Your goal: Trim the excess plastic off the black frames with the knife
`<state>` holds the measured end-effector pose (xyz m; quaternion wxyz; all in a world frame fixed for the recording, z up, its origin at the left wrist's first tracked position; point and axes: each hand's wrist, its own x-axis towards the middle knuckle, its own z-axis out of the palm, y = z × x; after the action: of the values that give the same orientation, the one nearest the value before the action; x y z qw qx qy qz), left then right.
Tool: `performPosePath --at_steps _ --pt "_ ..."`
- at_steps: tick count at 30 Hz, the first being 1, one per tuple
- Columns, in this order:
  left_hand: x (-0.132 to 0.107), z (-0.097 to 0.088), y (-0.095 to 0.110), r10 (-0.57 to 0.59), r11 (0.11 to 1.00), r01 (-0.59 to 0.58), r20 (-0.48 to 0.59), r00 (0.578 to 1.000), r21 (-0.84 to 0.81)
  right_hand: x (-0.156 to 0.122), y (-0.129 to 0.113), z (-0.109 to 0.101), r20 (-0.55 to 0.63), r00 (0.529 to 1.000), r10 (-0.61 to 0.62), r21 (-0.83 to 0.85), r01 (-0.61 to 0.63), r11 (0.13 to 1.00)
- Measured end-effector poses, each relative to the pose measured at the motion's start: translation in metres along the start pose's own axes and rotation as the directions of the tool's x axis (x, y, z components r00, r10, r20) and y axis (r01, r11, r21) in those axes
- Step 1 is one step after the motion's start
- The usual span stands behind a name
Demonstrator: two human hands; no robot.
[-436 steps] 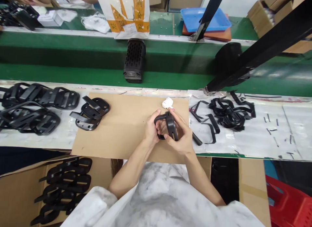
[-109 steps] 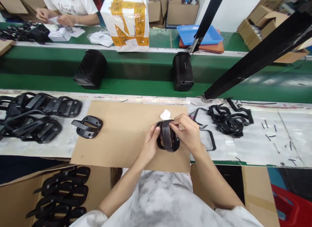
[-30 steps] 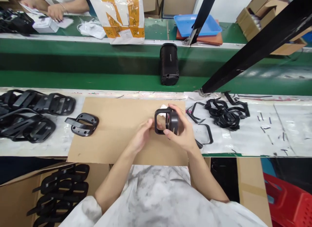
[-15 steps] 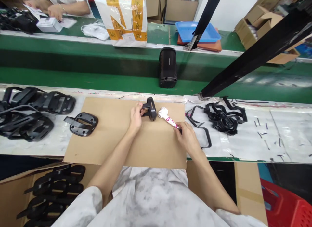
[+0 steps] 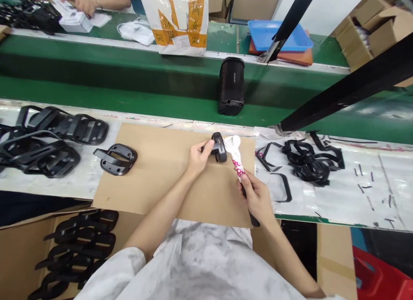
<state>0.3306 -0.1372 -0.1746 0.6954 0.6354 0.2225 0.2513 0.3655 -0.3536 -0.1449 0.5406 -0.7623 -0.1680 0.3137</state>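
My left hand (image 5: 197,157) grips a black plastic handle bracket (image 5: 220,148), holding it on its side above the cardboard sheet (image 5: 155,175). In my right hand (image 5: 256,194) is a hammer (image 5: 236,156), its head and neck wrapped in white material with pink print. Its black grip runs back under my palm. The wrapped head is right beside the bracket's outer face; whether they touch I cannot tell. Another black bracket (image 5: 115,159) lies on the left of the cardboard, loop upward.
More black brackets (image 5: 54,141) are piled at the left, with others in a carton (image 5: 29,248) below. Thin black frame strips (image 5: 309,162) lie at the right. A black speaker (image 5: 231,86) stands beyond on the green surface, near a slanting black post (image 5: 342,87). A co-worker's hands (image 5: 85,4) handle paper.
My right hand has lifted the hammer and turned it upright, bringing its head close to the bracket. The bracket is slightly turned in my left hand. The whole view has shifted a little.
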Motion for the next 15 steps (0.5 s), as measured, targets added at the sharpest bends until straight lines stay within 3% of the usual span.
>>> performPosePath --at_steps 4,8,12,15 --pt "0.0 0.001 0.004 -0.03 1.0 0.03 -0.021 0.999 0.001 0.005 0.003 -0.004 0.084 0.996 -0.005 -0.178 0.02 0.984" --pt "0.0 0.001 0.005 -0.034 0.999 0.033 -0.037 0.999 -0.008 0.006 0.002 -0.011 0.022 0.999 -0.03 -0.159 0.033 0.987" --pt "-0.002 0.002 0.005 -0.012 1.0 0.012 -0.021 1.0 -0.007 0.006 0.001 -0.009 0.098 0.995 -0.008 -0.237 0.031 0.971" --pt "-0.003 0.003 0.005 -0.035 0.999 0.036 -0.034 0.999 0.0 0.007 0.001 -0.007 0.025 0.998 -0.053 -0.23 0.057 0.972"
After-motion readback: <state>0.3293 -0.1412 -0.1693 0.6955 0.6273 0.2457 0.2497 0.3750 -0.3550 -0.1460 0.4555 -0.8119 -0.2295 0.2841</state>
